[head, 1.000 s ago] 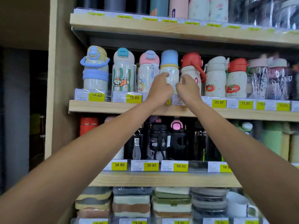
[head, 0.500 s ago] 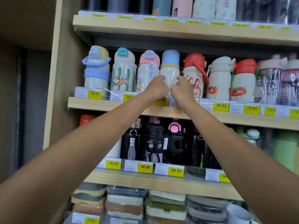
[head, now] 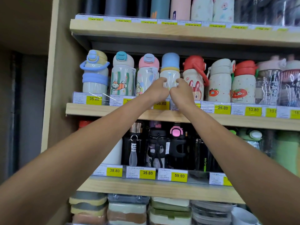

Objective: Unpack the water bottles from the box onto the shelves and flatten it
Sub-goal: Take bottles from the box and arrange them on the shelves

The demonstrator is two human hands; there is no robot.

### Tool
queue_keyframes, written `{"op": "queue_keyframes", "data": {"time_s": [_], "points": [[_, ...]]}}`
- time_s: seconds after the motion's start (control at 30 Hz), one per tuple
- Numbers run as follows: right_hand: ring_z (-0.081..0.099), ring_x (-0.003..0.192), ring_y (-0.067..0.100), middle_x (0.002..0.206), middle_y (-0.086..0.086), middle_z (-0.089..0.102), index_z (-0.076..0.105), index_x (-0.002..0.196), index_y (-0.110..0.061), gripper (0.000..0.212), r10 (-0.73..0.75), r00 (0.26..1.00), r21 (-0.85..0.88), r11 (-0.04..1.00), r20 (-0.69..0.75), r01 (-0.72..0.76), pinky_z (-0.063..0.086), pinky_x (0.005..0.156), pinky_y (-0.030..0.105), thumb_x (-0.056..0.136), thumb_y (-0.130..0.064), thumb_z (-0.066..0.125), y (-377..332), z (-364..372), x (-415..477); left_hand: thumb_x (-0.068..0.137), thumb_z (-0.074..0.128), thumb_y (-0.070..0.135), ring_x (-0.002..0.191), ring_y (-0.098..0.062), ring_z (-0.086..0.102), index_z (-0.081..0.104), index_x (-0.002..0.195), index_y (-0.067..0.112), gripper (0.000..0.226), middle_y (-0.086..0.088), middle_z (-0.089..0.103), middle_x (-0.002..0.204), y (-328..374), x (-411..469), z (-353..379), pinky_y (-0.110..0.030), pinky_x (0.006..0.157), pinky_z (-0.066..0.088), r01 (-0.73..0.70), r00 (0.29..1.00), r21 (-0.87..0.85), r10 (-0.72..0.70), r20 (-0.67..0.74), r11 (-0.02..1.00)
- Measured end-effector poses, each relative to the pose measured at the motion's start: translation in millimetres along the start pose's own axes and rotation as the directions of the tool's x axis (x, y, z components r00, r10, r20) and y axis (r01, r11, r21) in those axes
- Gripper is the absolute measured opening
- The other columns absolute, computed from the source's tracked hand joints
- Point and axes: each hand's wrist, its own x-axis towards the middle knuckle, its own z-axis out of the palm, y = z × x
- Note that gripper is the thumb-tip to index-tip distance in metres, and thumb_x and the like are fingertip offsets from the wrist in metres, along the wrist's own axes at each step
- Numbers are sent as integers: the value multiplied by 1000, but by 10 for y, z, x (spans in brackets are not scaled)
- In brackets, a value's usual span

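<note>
Person, arms: both were bare along their whole visible length; left hand (head: 158, 90) and right hand (head: 181, 93) were bare too.

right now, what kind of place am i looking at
Most likely a shop aisle: wooden shelves edged with yellow price tags, rows of children's water bottles, stacked lidded containers below. The left hand and right hand hold a blue-capped bottle.

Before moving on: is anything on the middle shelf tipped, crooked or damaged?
Nothing stands out. The blue-capped bottle, gripped by the left hand and right hand, stands upright on the middle shelf.
</note>
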Motion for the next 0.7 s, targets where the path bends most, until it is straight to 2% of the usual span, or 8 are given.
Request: {"op": "queue_keyframes", "data": {"time_s": [0.13, 0.2, 0.27, 0.3, 0.43, 0.53, 0.6, 0.7], "points": [[57, 105, 32, 121, 16, 58, 48, 130, -2, 45, -17, 1000, -34, 999, 13, 17, 40, 78, 33, 86, -5, 42, 37, -52, 22, 89, 35, -2, 111, -17, 45, 29, 145, 11, 58, -9, 38, 143, -13, 31, 16, -20, 81, 37, -14, 999, -3, 14, -36, 1000], [55, 105, 28, 115, 11, 62, 56, 121, -6, 38, -47, 997, -81, 996, -57, 42, 35, 76, 26, 86, -7, 43, 54, -126, 48, 91, 37, 0, 110, -18, 46, 32, 143, 10, 54, -9, 42, 140, -10, 73, 17, -19, 71, 39, -28, 997, -11, 27, -73, 1000], [54, 88, 27, 91, 8, 63, 60, 94, -7, 21, -127, 975, -141, 985, -183, 102, 37, 69, 32, 82, -6, 43, 61, -211, 80, 92, 39, 2, 118, -19, 46, 36, 141, 9, 49, -7, 43, 141, 16, 127, 23, -18, 82, 39, -59, 990, -25, 56, -126, 998], [53, 86, 27, 91, 10, 61, 59, 89, -7, 18, -158, 956, -168, 979, -248, 119, 40, 69, 35, 81, -6, 43, 52, -253, 109, 92, 40, 2, 124, -19, 45, 39, 139, 9, 48, -7, 44, 141, 39, 155, 29, -19, 89, 37, -79, 984, -36, 72, -162, 996], [45, 115, 30, 123, 14, 47, 53, 114, -5, 29, -184, 922, -283, 955, -342, 85, 40, 80, 38, 87, -11, 44, -15, -391, 303, 91, 42, 3, 125, -22, 44, 41, 135, 5, 44, -11, 42, 139, 176, 302, 29, -21, 94, 32, -202, 942, 47, 207, -265, 978], [36, 123, 33, 130, 16, 41, 47, 122, -3, 36, -190, 932, -364, 929, -308, 69, 39, 90, 40, 88, -13, 46, -66, -456, 448, 91, 46, 8, 123, -29, 43, 41, 133, 1, 43, -17, 40, 136, 302, 483, -9, -31, 97, 34, -235, 922, 196, 282, -264, 952], [35, 124, 34, 133, 17, 41, 45, 127, -4, 40, -223, 936, -410, 907, -273, 97, 35, 96, 39, 89, -16, 47, -107, -492, 547, 91, 49, 13, 119, -35, 44, 43, 128, 0, 40, -20, 41, 131, 401, 648, -41, -38, 95, 36, -206, 911, 334, 305, -277, 920], [39, 122, 36, 133, 18, 43, 43, 130, -4, 45, -270, 938, -493, 860, -216, 134, 36, 96, 41, 91, -25, 50, -133, -490, 651, 92, 50, 23, 118, -37, 42, 45, 122, 0, 38, -21, 44, 127, 446, 816, -63, -42, 89, 38, -136, 902, 540, 329, -279, 831]]}}
